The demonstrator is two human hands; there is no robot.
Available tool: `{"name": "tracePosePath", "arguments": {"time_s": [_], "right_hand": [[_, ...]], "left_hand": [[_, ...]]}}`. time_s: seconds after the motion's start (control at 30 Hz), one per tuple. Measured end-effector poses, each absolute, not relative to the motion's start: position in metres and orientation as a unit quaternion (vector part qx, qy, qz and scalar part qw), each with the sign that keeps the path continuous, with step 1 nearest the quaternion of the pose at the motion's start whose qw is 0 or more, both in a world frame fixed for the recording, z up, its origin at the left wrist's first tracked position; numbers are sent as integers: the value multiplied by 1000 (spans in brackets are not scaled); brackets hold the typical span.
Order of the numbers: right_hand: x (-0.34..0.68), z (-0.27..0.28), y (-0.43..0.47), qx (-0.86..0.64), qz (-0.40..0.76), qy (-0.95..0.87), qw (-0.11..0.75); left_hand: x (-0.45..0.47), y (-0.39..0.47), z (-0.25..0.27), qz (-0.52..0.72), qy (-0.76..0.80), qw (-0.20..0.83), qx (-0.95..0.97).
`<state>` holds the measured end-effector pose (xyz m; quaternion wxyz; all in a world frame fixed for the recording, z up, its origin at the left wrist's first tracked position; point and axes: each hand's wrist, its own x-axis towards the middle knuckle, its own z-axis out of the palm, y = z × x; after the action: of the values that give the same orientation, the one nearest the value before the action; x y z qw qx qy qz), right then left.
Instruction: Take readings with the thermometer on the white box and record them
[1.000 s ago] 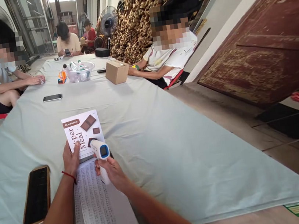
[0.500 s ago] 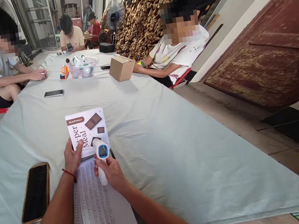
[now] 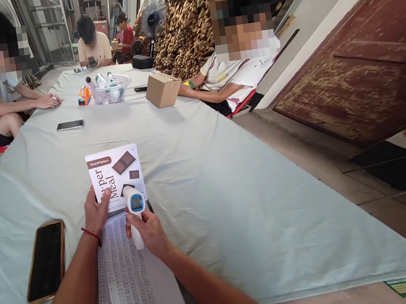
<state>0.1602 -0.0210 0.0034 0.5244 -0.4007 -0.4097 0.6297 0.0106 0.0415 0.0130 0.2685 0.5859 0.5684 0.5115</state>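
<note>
My left hand [image 3: 98, 210] grips the left edge of a white box [image 3: 117, 169] printed "NutriMotion" and "Meal", its thumb across the front. The box stands up, facing me. In my right hand [image 3: 149, 230] is a white infrared thermometer [image 3: 135, 217], fingers wrapped round its handle. Its blue-rimmed screen points back at me, and its head is close to the box's lower right corner. Beneath both hands lie printed sheets of paper [image 3: 130, 278] covered in rows of small text. Part of a dark flat thing shows behind the box's lower edge.
A large phone [image 3: 47, 262] lies left of my forearm on the cloth-covered table [image 3: 253, 215]. Farther off are another phone [image 3: 70, 125], a tape dispenser [image 3: 84, 96], a basin [image 3: 111, 92] of bottles and a cardboard box [image 3: 163, 90]. Several people sit around.
The whole view has shifted slightly, moving things a little left and up. Both hands keep the same hold on the box and the thermometer.
</note>
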Motion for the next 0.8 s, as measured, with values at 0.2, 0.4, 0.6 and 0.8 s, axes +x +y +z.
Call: {"name": "tracePosePath", "arguments": {"time_s": [0.2, 0.4, 0.6, 0.8], "right_hand": [[160, 8, -23, -404, 629, -406, 526], [161, 8, -23, -416, 630, -407, 514], [161, 10, -23, -409, 637, -402, 514], [167, 16, -23, -430, 597, -414, 535]], "left_hand": [[11, 41, 18, 510, 575, 269, 581], [12, 41, 21, 498, 599, 292, 555], [14, 39, 24, 507, 585, 308, 552], [10, 40, 21, 560, 589, 256, 524]]}}
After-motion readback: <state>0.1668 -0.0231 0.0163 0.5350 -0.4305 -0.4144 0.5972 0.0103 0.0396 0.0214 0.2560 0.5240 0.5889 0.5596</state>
